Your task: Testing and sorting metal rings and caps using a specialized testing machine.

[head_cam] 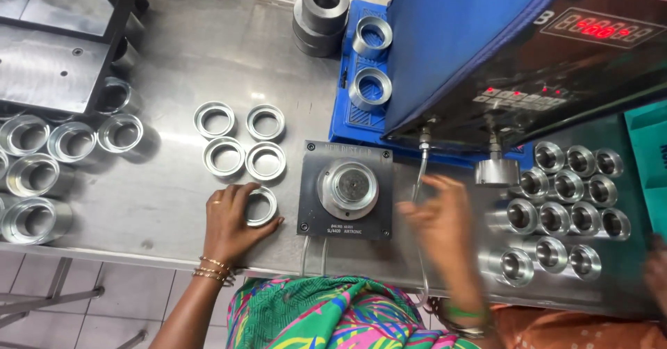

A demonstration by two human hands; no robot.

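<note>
Head view: left hand (233, 220) grips metal ring (260, 206); right hand (441, 217) blurred.

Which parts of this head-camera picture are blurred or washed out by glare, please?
In the head view, the right hand is smeared by motion blur, while the left hand on a metal ring is sharp; glare whitens the steel table near its far edge; the red display glows softly, its digits unclear.

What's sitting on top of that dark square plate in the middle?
A round metal part sits on the dark square plate, showing a grey centre. The plate's middle underneath is covered, so unseen.
</note>
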